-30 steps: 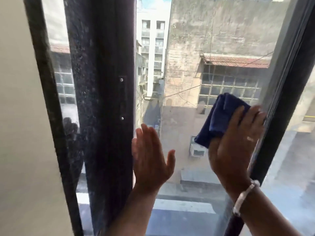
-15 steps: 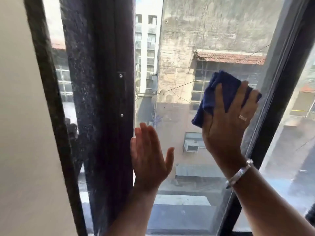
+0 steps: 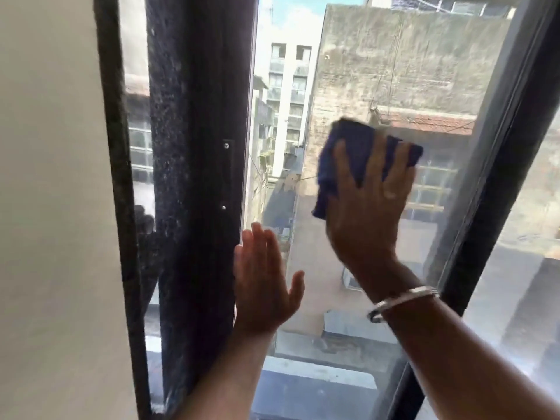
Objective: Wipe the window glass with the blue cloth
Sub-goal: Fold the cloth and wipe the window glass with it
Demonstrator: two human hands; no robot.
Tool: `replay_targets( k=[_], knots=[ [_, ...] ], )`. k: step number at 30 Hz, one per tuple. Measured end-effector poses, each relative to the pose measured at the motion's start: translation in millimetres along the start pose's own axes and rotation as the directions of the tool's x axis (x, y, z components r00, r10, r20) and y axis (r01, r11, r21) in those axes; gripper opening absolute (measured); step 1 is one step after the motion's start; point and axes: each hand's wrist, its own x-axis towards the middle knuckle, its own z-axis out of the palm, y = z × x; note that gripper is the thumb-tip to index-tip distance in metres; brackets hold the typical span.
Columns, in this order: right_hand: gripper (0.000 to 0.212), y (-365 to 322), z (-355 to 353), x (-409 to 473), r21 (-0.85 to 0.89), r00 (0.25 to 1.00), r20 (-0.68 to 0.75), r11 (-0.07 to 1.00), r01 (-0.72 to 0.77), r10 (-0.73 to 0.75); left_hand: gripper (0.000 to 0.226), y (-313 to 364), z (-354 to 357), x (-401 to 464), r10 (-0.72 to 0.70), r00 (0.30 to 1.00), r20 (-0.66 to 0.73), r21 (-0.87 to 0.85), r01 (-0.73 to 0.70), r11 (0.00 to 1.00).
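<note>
The right hand [image 3: 368, 213] is pressing the cloth [image 3: 357, 156] flat against the upper glass [image 3: 342, 71], fingers spread over it. The left hand [image 3: 263, 280], open and empty, is bracing the pane. Wiping is underway; how much glass is left, I cannot tell.

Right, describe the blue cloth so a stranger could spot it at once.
Start at the large clear window pane between two dark metal frame posts. Against its upper middle the right hand presses flat. The folded dark blue cloth sits under those spread fingers, the only blue fabric there.

Both forearms are bare (no sleeves showing), with a silver bangle [image 3: 403, 301] circling the right wrist.
</note>
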Motion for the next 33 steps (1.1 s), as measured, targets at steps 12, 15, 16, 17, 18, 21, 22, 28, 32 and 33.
replay_targets(
  k=[12,15,16,17,18,21,22,28,32,33],
  knots=[
    [0.051,-23.4,-2.9,39.1,-0.066,0.997,-0.071,0.998,0.013,-0.018,0.082,2.7,-2.2,0.5,-0.003,1.0,0.015,-0.005,0.003,1.0],
    [0.05,-11.3,2.6,-4.0,-0.082,0.937,0.046,0.933,0.349,-0.346,0.081,2.1,-3.9,-0.2,0.017,1.0,0.007,0.016,-0.017,1.0],
    [0.053,6.7,-2.6,-14.6,-0.109,0.931,0.072,0.925,0.364,-0.358,0.081,2.6,-4.7,0.0,0.026,1.0,0.007,0.001,-0.026,1.0],
    [0.056,23.8,-7.8,-20.0,-0.128,0.942,0.076,0.934,0.335,-0.327,0.081,2.9,-5.2,0.5,0.028,1.0,0.01,-0.014,-0.028,0.999],
    [0.058,36.4,-11.5,-19.6,-0.141,0.963,0.07,0.953,0.267,-0.26,0.082,2.9,-5.2,1.2,0.025,1.0,0.011,-0.023,-0.025,0.999],
    [0.057,22.5,-11.2,9.7,-0.111,0.999,-0.029,0.993,-0.044,0.041,0.081,3.6,-4.9,2.3,0.012,1.0,0.012,-0.018,-0.011,1.0],
    [0.057,2.4,-8.0,17.0,-0.083,0.995,-0.043,0.993,-0.09,0.086,0.081,4.4,-4.7,1.9,0.009,1.0,0.013,-0.013,-0.009,1.0],
    [0.055,3.9,0.8,-25.3,-0.102,0.942,0.094,0.938,0.33,-0.321,0.081,2.5,-6.9,3.2,0.027,1.0,-0.004,-0.032,-0.027,0.999],
    [0.061,35.0,-12.5,-28.7,-0.116,0.998,0.046,0.993,0.037,-0.031,0.081,5.2,-5.7,3.1,0.002,1.0,-0.007,-0.051,-0.002,0.999],
    [0.059,23.2,-9.0,-20.5,-0.096,0.999,0.012,0.995,-0.031,0.032,0.08,5.7,-4.1,3.7,-0.001,1.0,-0.004,-0.044,0.0,0.999]
  ],
)
